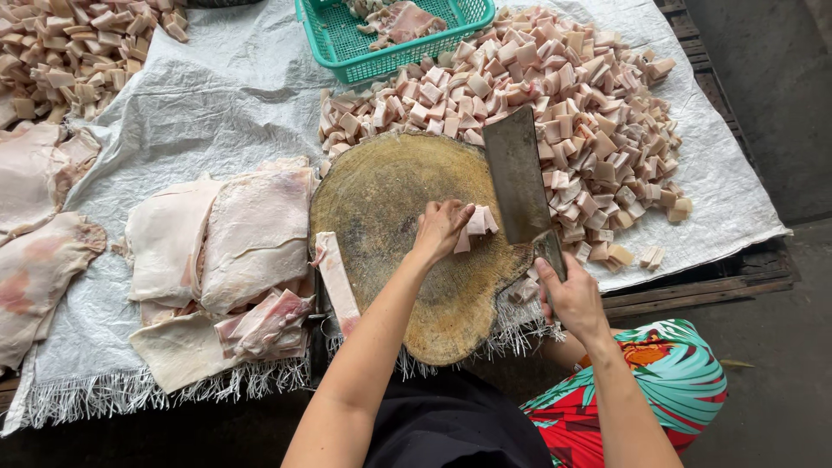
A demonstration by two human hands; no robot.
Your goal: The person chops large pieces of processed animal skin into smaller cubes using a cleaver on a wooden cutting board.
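Wooden chopping block (pixel 381 217): left hand (pixel 440 227) closed over cut fat pieces (pixel 478 224). Right hand (pixel 568 295) clamped on cleaver (pixel 518 180) handle, blade beside pieces.

Head view — steeply downward, close.
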